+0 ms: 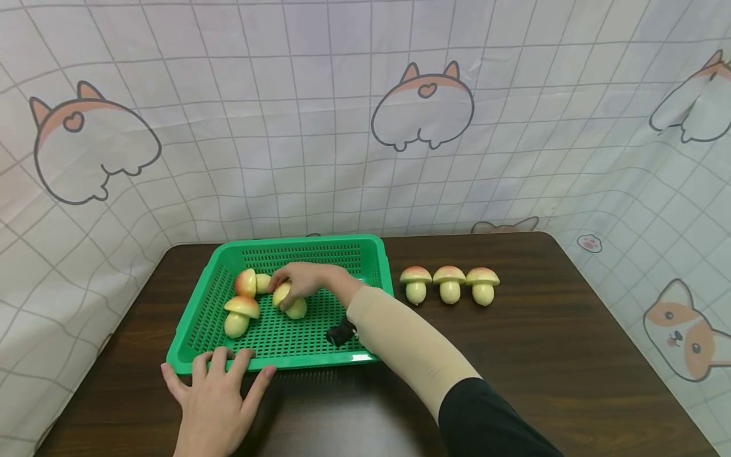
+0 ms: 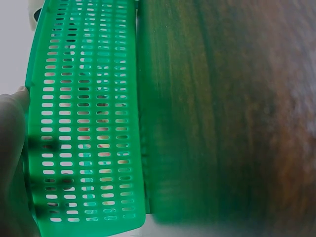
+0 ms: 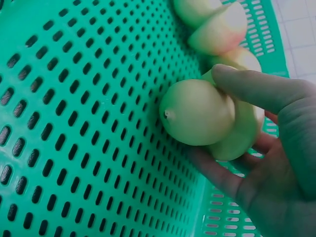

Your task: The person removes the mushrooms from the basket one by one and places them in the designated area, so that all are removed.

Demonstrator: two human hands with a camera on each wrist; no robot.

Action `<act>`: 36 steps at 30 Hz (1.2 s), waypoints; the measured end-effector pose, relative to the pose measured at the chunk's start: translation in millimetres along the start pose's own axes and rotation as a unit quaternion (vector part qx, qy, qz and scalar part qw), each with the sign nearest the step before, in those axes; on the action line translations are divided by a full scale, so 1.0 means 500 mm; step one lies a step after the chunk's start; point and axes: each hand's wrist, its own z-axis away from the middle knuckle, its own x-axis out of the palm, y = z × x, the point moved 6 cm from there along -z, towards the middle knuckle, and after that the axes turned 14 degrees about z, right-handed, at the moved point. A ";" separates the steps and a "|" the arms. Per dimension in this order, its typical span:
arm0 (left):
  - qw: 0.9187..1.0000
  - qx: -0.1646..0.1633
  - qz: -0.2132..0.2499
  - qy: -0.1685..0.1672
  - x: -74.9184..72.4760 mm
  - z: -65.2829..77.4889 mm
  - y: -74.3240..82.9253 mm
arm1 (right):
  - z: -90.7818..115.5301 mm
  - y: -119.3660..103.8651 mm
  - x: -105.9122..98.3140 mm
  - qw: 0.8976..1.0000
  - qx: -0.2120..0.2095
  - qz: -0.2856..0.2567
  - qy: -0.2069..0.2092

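Note:
Inside the green plastic basket (image 1: 377,266), my right hand (image 1: 302,280) grips a toy mushroom (image 3: 197,112) by its cap, with the pale stem sticking out toward the camera in the right wrist view. Two more mushrooms lie to the left in the basket, one (image 1: 237,325) stem-down in view and one (image 1: 245,283) on its side just behind it. My left hand (image 1: 214,397) rests at the basket's front-left rim, fingers spread and fingertips over the edge. The left wrist view shows the perforated basket wall (image 2: 89,123) beside part of that hand.
Three similar mushrooms stand in a row on the dark wooden table (image 1: 542,355), right of the basket: a left one (image 1: 415,284), a middle one (image 1: 449,284) and a right one (image 1: 482,285). A patterned cloth (image 1: 342,158) hangs behind the table. A black camera (image 1: 341,333) hangs at the right wrist.

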 end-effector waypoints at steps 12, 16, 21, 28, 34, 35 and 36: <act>1.000 -0.002 0.001 0.000 0.002 -0.001 0.000 | 0.006 0.018 -0.010 0.998 0.039 -0.057 0.012; 1.000 -0.008 0.002 -0.004 0.003 0.001 0.000 | 0.008 0.007 -0.023 0.997 0.031 -0.061 0.029; 1.000 -0.010 0.005 -0.006 0.002 0.003 0.000 | 0.016 -0.006 -0.046 0.996 0.014 -0.071 0.055; 1.000 -0.005 0.002 -0.005 0.001 -0.001 -0.001 | 0.027 -0.011 -0.067 0.987 0.007 -0.145 0.072; 1.000 -0.013 0.003 -0.013 0.006 0.001 -0.003 | 0.039 -0.016 -0.092 0.985 -0.011 -0.139 0.099; 1.000 -0.013 0.003 -0.013 0.006 0.001 -0.003 | 0.043 -0.017 -0.098 0.986 -0.013 -0.133 0.104; 1.000 -0.012 0.004 -0.013 0.006 0.001 -0.002 | 0.046 -0.017 -0.103 0.986 -0.015 -0.129 0.109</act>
